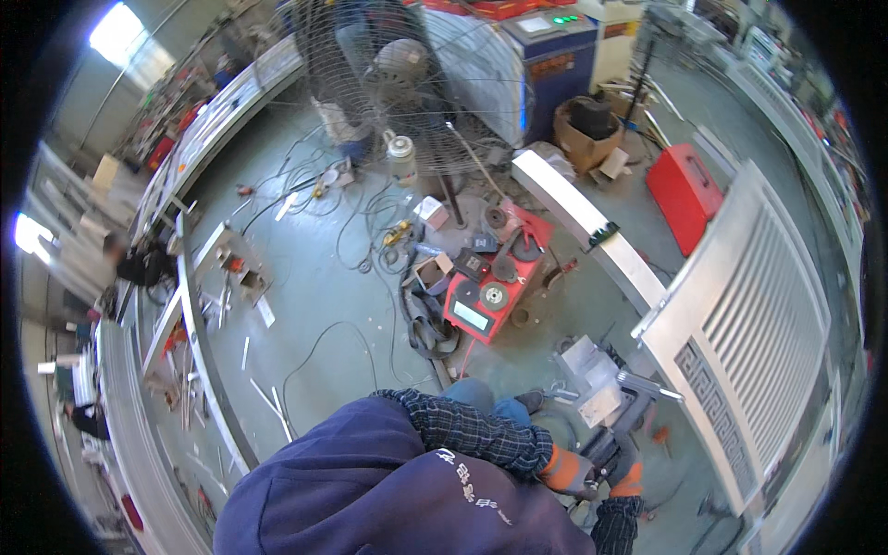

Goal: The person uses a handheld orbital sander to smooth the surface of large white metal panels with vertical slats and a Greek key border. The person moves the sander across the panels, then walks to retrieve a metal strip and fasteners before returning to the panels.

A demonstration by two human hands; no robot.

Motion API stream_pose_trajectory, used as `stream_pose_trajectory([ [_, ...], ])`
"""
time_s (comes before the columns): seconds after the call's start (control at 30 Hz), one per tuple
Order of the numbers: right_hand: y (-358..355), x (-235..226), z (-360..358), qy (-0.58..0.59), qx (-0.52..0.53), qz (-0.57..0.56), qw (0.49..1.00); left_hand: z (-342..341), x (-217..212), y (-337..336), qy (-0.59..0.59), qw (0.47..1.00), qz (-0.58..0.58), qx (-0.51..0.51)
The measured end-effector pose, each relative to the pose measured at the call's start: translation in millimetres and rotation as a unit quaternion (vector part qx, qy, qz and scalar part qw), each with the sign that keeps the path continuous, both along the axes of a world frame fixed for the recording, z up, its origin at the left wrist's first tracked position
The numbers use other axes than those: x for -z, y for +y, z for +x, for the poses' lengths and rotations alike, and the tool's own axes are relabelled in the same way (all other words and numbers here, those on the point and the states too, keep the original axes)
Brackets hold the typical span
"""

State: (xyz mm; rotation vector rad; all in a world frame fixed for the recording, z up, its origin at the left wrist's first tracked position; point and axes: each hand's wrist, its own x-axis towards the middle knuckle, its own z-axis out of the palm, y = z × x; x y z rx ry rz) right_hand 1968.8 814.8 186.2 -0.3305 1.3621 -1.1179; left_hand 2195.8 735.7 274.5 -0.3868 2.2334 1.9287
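Observation:
Both my hands wear grey gloves with orange cuffs, below plaid sleeves. My left hand [572, 473] reaches across from the left and closes round a dark hand-held tool [603, 451]; its exact kind is hard to make out. Close beside it, my right hand [626, 469] grips the same tool from the right, its fingers partly hidden. Just beyond the hands stand a grey metal piece [633, 408] with a light bar-shaped handle [650, 386] and a pale boxy block [589, 367]. To their right leans a white louvred metal panel [684, 324] with a patterned cut-out strip.
Ahead lies a red box [474, 317] bearing discs and batteries. A white beam [578, 205] runs toward the panel. A large fan [402, 69], a white bottle [400, 159] and a red case [686, 196] stand farther off. Cables [347, 326] and metal offcuts cross the left floor.

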Motion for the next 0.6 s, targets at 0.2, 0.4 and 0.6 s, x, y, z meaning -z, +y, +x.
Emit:
stream_pose_trajectory([
  [0.2, -79, -22, -85, 0.067, -0.017, -0.006, 0.998, 7, 14, -119, 0.045, 0.962, -0.154, -0.223],
  [0.4, -144, 10, -162, 0.207, 0.052, 0.010, 0.977, 4, 65, -200, -0.124, 0.849, 0.284, -0.429],
  [0.6, -258, 40, -228, -0.013, 0.181, 0.079, 0.980, -45, 157, -287, -0.111, 0.938, 0.089, -0.316],
])
